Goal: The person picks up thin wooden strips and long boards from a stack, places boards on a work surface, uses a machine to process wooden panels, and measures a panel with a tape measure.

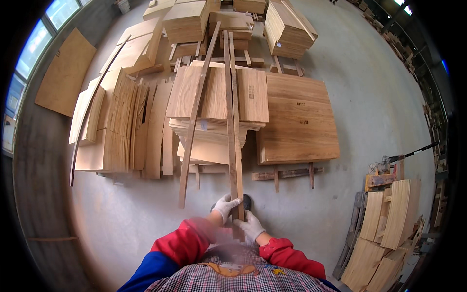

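Note:
Two long, narrow wooden strips (pixel 231 141) run side by side away from me, their near ends at my waist. My left hand (pixel 224 206), in a white glove, is closed around them from the left. Just nearer to me, my right hand (pixel 250 225), also gloved, grips them from the right near their ends. Farther off, the strips pass over a stack of wood-grain boards (pixel 251 95). Another long strip (pixel 193 121) leans at a slant across the same stack, left of the pair, and neither hand touches it.
Right of that stack lies a wide pile of brown boards (pixel 297 119) on battens. Upright panels (pixel 116 124) stand at the left, with a long strip (pixel 90 104) against them. More board stacks (pixel 186 22) stand behind. A loaded pallet truck (pixel 382 181) is at the lower right.

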Available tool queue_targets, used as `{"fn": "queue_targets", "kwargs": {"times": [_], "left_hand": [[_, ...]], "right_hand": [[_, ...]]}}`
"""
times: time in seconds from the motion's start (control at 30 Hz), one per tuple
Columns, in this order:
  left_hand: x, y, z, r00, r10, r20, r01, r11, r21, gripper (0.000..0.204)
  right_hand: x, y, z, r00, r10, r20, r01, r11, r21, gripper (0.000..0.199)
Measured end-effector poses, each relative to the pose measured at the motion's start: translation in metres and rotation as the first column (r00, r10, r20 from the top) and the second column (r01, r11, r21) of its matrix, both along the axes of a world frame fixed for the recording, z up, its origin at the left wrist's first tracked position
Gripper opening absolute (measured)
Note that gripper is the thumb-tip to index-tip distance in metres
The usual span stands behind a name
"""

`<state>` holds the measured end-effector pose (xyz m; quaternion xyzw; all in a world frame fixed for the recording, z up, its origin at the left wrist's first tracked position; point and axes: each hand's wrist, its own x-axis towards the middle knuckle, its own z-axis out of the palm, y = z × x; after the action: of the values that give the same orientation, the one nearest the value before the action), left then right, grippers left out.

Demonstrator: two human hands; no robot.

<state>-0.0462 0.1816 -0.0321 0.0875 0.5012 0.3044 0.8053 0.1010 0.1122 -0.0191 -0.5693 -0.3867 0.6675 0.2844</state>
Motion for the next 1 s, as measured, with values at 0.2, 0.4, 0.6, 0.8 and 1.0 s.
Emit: {"fn": "queue_targets", "kwargs": {"times": [0.2, 0.4, 0.6, 0.8, 1.0], "left_hand": [[-0.001, 0.002, -0.001, 0.999, -0.036, 0.004, 0.036, 0.998, -0.044, 0.033], [0.0, 0.009, 0.008, 0.996, -0.091, -0.005, 0.091, 0.993, -0.071, 0.037], [-0.002, 0.011, 0.0, 0.996, -0.061, 0.064, 0.063, 0.998, -0.031, 0.033], [-0.004, 0.023, -0.004, 0.994, -0.104, 0.02, 0.104, 0.994, -0.012, 0.032], [-0.008, 0.025, -0.003, 0.99, -0.141, 0.023, 0.141, 0.99, -0.01, 0.03]], "right_hand": [[0.008, -0.002, 0.003, 0.999, 0.041, -0.016, -0.043, 0.99, -0.136, 0.046], [0.008, 0.0, 0.012, 0.999, 0.01, -0.038, -0.017, 0.983, -0.183, 0.041], [0.008, -0.004, 0.012, 0.999, -0.025, -0.045, 0.016, 0.983, -0.185, 0.037], [0.008, -0.017, 0.005, 0.994, 0.0, -0.112, -0.027, 0.969, -0.245, 0.038], [0.005, -0.018, 0.003, 0.983, -0.039, -0.177, -0.013, 0.958, -0.285, 0.038]]}}
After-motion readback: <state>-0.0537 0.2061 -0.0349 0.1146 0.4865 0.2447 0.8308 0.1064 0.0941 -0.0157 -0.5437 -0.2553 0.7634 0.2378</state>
